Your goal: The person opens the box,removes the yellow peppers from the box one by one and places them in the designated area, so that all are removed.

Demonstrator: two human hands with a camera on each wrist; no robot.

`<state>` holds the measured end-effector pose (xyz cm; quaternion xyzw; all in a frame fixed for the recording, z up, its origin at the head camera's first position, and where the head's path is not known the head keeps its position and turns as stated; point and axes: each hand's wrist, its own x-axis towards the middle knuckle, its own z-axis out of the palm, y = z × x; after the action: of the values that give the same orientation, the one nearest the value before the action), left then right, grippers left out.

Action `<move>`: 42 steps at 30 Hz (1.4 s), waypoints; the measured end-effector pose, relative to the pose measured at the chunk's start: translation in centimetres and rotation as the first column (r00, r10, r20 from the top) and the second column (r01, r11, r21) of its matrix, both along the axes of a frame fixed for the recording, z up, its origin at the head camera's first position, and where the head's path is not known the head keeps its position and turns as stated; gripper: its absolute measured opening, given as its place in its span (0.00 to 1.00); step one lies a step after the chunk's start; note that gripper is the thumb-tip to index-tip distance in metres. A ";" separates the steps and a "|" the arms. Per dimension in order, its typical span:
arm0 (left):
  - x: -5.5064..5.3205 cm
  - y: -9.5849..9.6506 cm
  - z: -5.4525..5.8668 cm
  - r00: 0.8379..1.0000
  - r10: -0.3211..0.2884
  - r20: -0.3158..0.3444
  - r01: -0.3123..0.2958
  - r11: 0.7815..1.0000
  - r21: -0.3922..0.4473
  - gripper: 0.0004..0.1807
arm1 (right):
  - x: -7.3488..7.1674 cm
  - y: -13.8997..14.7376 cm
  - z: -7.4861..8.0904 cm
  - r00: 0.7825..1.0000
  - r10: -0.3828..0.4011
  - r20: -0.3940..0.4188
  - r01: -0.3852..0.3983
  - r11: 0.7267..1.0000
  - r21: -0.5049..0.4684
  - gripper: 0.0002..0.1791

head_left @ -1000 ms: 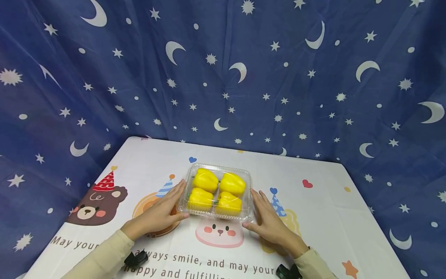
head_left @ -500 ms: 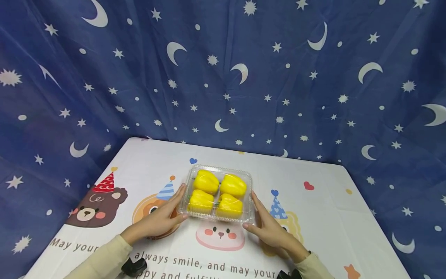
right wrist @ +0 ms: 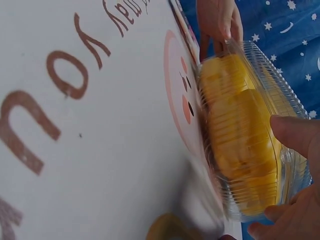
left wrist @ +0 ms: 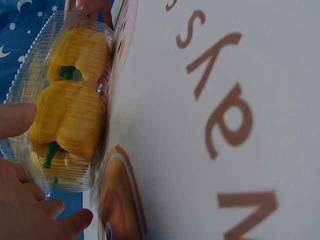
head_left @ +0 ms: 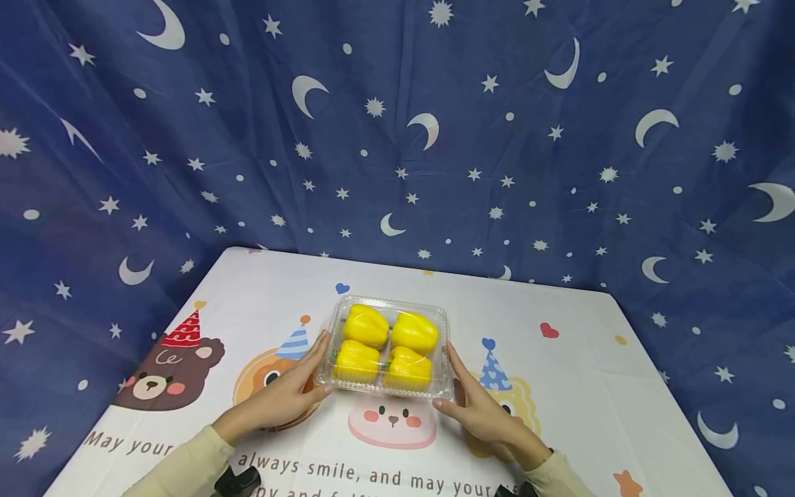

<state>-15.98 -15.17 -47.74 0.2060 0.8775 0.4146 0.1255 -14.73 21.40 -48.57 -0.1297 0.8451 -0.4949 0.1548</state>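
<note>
A clear plastic clamshell container (head_left: 441, 383) lies near the middle of the cloth, lid down. Inside it sit several yellow bell peppers (head_left: 415, 333) in two rows, with green stems showing in the left wrist view. My left hand (head_left: 279, 397) holds the container's left side, thumb by the near corner and fingers along the edge. On the opposite side my right hand (head_left: 484, 407) grips in the same way; its thumb (right wrist: 290, 131) touches the lid's rim in the right wrist view. Whether the container's base touches the cloth I cannot tell.
A white cloth (head_left: 559, 386) printed with cartoon animals and lettering covers the table. Behind and beside the table hangs a dark blue curtain (head_left: 459, 221) with moons and stars. Black wrist straps (head_left: 236, 481) are on the forearms.
The view has shifted slightly. The left hand has slid a little toward me along the container's side; the right hand's fingers lie closer to the container's edge. The peppers stay as they were inside.
</note>
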 end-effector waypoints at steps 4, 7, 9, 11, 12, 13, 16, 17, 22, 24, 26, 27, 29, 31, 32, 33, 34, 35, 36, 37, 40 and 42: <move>0.0 0.1 0.0 1.000 0.003 0.003 -0.003 1.000 0.005 0.49 | -0.2 0.1 -0.1 1.000 0.020 -0.018 -0.020 1.000 -0.015 0.57; 0.1 0.3 0.0 1.000 0.006 0.007 -0.006 1.000 0.013 0.48 | -0.3 0.2 -0.1 0.999 0.030 -0.016 -0.031 0.999 -0.028 0.57; 0.1 0.4 0.1 1.000 0.009 0.010 -0.009 1.000 0.018 0.48 | -0.3 0.3 -0.1 0.999 0.037 -0.015 -0.037 0.999 -0.038 0.57; 0.2 0.5 0.1 1.000 0.014 0.008 -0.014 1.000 0.019 0.48 | -0.4 0.3 -0.1 0.999 0.039 -0.018 -0.040 0.998 -0.048 0.57; 0.2 0.6 0.1 1.000 0.017 0.004 -0.017 1.000 0.021 0.47 | -0.4 0.3 -0.1 0.999 0.039 -0.022 -0.040 0.998 -0.051 0.57; 0.3 0.7 0.1 1.000 0.022 0.000 -0.022 1.000 0.019 0.47 | -0.4 0.4 -0.1 0.999 0.037 -0.026 -0.038 0.998 -0.050 0.56; 0.3 0.8 0.1 0.999 0.034 -0.022 -0.034 0.999 0.010 0.46 | -0.4 0.3 -0.1 0.999 0.033 -0.025 -0.034 0.998 -0.052 0.56; 0.4 0.8 0.0 0.999 0.038 -0.029 -0.038 0.999 0.008 0.46 | -0.4 0.3 -0.1 0.999 0.031 -0.020 -0.032 0.998 -0.055 0.56; 0.5 0.9 -0.2 0.998 0.057 -0.040 -0.057 0.998 0.008 0.45 | -0.5 0.2 -0.2 0.999 0.039 -0.019 -0.041 0.993 -0.115 0.54; 0.5 0.9 -0.3 0.998 0.060 -0.034 -0.060 0.998 0.010 0.44 | -0.5 0.2 -0.4 0.999 0.046 -0.029 -0.049 0.989 -0.138 0.53; 0.5 1.0 -0.3 0.998 0.064 -0.028 -0.063 0.998 0.012 0.44 | -0.5 0.2 -0.4 0.998 0.051 -0.031 -0.055 0.987 -0.148 0.52; 0.5 1.0 -0.3 0.998 0.064 -0.028 -0.064 0.998 0.013 0.44 | -0.5 0.2 -0.4 0.998 0.050 -0.029 -0.054 0.988 -0.145 0.52; 0.5 1.0 -0.4 0.997 0.069 -0.038 -0.068 0.998 0.010 0.43 | -0.6 0.1 -0.4 0.999 0.046 -0.022 -0.049 0.989 -0.141 0.51; 0.5 1.0 -0.3 0.996 0.077 -0.041 -0.077 0.997 0.013 0.43 | -0.6 0.0 -0.2 0.999 0.040 -0.016 -0.042 0.990 -0.134 0.51; 0.5 0.9 -0.3 0.996 0.079 -0.044 -0.078 0.997 0.015 0.43 | -0.7 0.0 -0.1 0.999 0.038 -0.014 -0.040 0.990 -0.132 0.51; 0.5 0.9 -0.2 0.996 0.082 -0.044 -0.081 0.997 0.014 0.43 | -0.7 -0.1 -0.1 0.999 0.040 -0.013 -0.041 0.991 -0.129 0.50; 0.5 0.9 -0.2 0.996 0.079 -0.051 -0.079 0.997 0.014 0.43 | -0.7 -0.1 0.0 0.999 0.042 -0.009 -0.043 0.991 -0.130 0.50; 0.6 0.9 -0.2 0.996 0.079 -0.050 -0.078 0.997 0.016 0.42 | -0.7 -0.1 0.0 0.999 0.046 -0.004 -0.046 0.990 -0.133 0.50; 0.6 0.9 -0.2 0.996 0.080 -0.045 -0.079 0.997 0.015 0.42 | -0.6 -0.1 0.0 0.999 0.051 -0.002 -0.051 0.990 -0.131 0.50; 0.7 0.8 -0.2 0.996 0.080 -0.041 -0.079 0.997 0.017 0.42 | -0.6 -0.2 0.1 0.998 0.057 0.000 -0.056 0.990 -0.130 0.50; 0.8 0.8 -0.3 0.997 0.074 -0.036 -0.074 0.997 0.014 0.41 | -0.4 -0.1 0.1 0.998 0.068 0.008 -0.067 0.989 -0.130 0.50; 0.8 0.8 -0.3 0.997 0.075 -0.030 -0.075 0.997 0.014 0.41 | -0.3 -0.1 0.1 0.997 0.072 0.008 -0.070 0.989 -0.129 0.50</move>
<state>-15.14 -14.39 -48.05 0.1800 0.8836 0.4217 0.0953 -15.07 21.32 -48.51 -0.1661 0.8054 -0.5433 0.1692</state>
